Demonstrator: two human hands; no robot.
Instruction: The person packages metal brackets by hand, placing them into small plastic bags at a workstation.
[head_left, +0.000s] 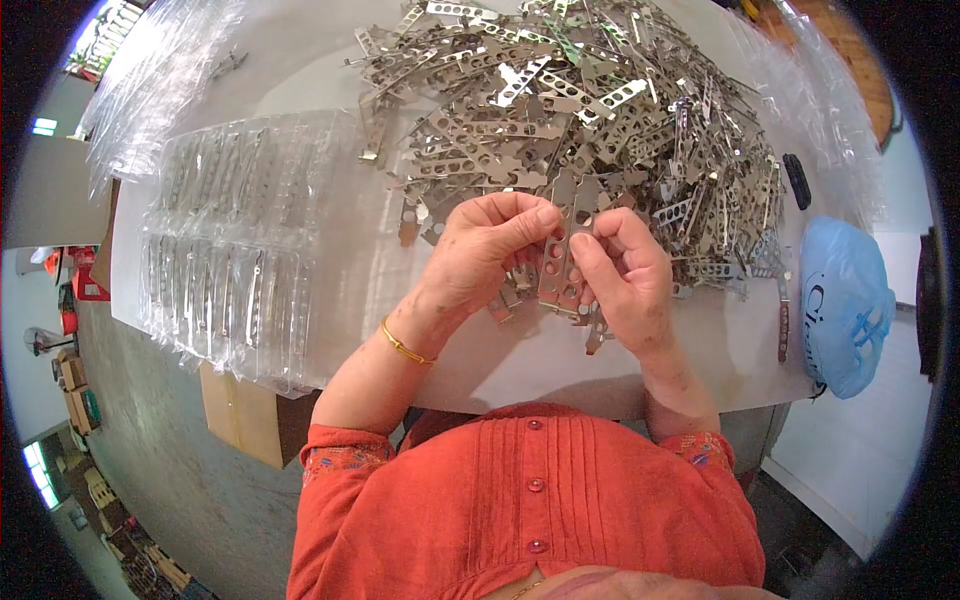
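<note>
Two perforated metal strips (554, 268) stand side by side between my hands, with round holes along them and wider flat tabs at the top. My left hand (485, 240) pinches the left strip near its upper part, thumb against the edge. My right hand (630, 280) is closed on the right strip, thumb and fingers curled at its side. Whether the two strips touch is hard to make out. Just beyond my fingers rises a large heap of similar metal strips (610, 110), lying in all directions.
To the left lies a clear plastic tray (325, 200) with metal strips in its slots. A blue plastic bag (848, 310) hangs by the table's right edge, near a black object (797, 181). Clear plastic wrap (150, 90) covers the far left. Below the tray is a cardboard box (240, 415).
</note>
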